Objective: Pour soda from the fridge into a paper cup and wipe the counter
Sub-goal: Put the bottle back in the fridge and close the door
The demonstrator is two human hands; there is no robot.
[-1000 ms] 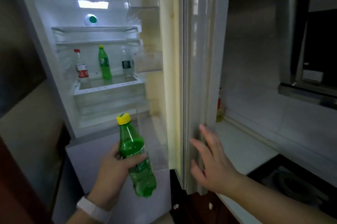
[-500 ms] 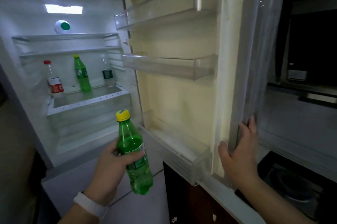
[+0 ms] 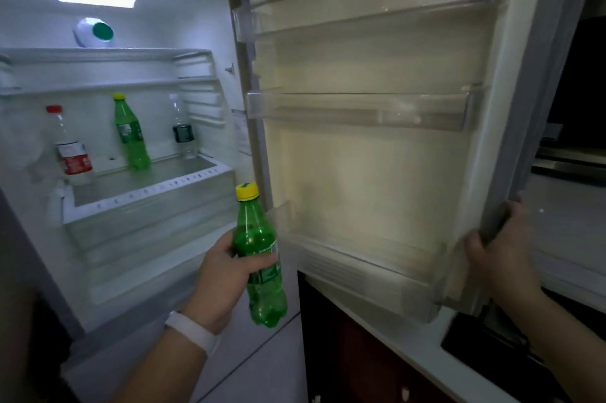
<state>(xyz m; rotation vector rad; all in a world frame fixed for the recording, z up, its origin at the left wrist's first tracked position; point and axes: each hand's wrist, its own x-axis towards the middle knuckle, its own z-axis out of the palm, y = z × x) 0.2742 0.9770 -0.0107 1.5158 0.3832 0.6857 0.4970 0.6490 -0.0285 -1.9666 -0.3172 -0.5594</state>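
Observation:
My left hand (image 3: pixel 226 274) holds a green soda bottle (image 3: pixel 260 271) with a yellow cap, upright, in front of the open fridge (image 3: pixel 108 74). My right hand (image 3: pixel 501 258) grips the outer edge of the fridge door (image 3: pixel 377 173), fingers wrapped around its lower right side. The door's inner side faces me, its clear shelves bare. No paper cup is in view.
Inside the fridge stand a red-capped bottle (image 3: pixel 69 147), a second green bottle (image 3: pixel 131 133) and a clear bottle with a dark label (image 3: pixel 183 130). A white counter (image 3: pixel 564 232) and a dark stove top (image 3: pixel 492 347) lie to the right, with dark cabinet fronts (image 3: pixel 354 353) below.
The door has swung from edge-on to showing its inner side. My right hand went from flat against the door edge to gripping it. The green bottle stays in my left hand.

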